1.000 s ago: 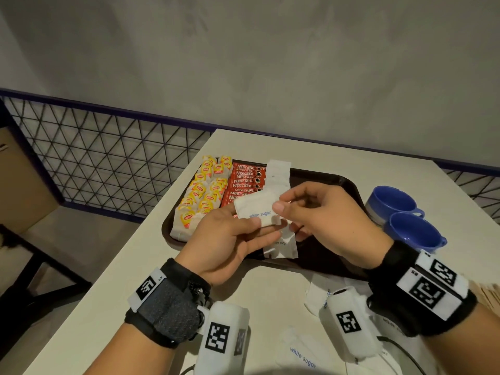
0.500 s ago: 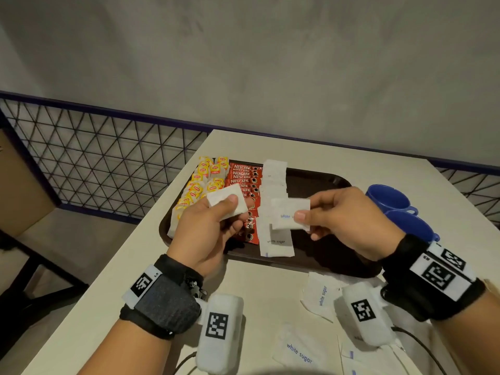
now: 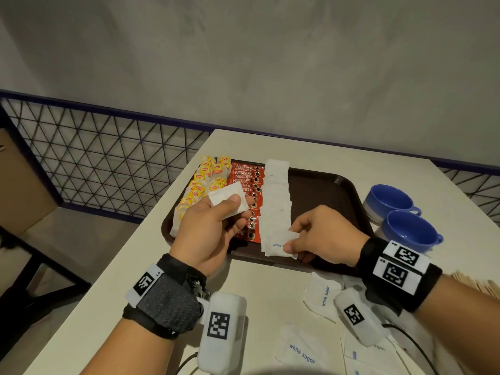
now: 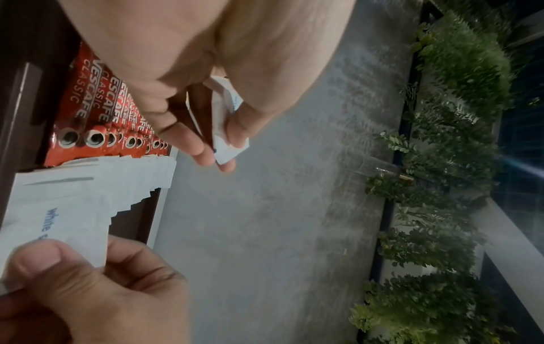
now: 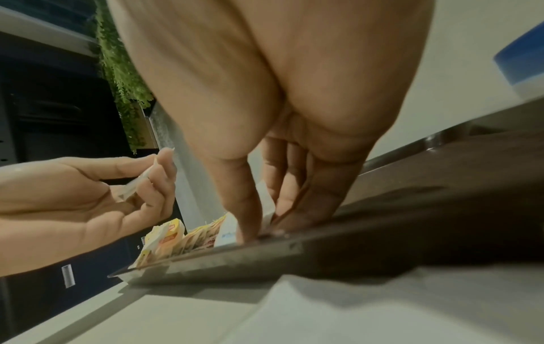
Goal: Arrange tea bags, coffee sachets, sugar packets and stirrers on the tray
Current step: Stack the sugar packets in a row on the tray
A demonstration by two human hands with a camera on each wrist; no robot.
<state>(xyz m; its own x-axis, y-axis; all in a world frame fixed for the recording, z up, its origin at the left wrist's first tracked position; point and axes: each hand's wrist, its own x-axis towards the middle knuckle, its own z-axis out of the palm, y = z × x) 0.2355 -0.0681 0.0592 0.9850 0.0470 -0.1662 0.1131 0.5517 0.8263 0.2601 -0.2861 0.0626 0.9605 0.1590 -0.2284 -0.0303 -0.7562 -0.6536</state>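
Right hand (image 3: 322, 234) pinches a white sugar packet (image 3: 281, 243) at the near end of the sugar row (image 3: 277, 196) on the tray (image 3: 324, 190), left hand (image 3: 213, 228) pinching spare packets (image 3: 227, 197); best laid flat, overlapping, edges aligned.

Tea bags (image 3: 205, 185) left of coffee sachets (image 3: 247, 182) on tray (image 3: 324, 190)
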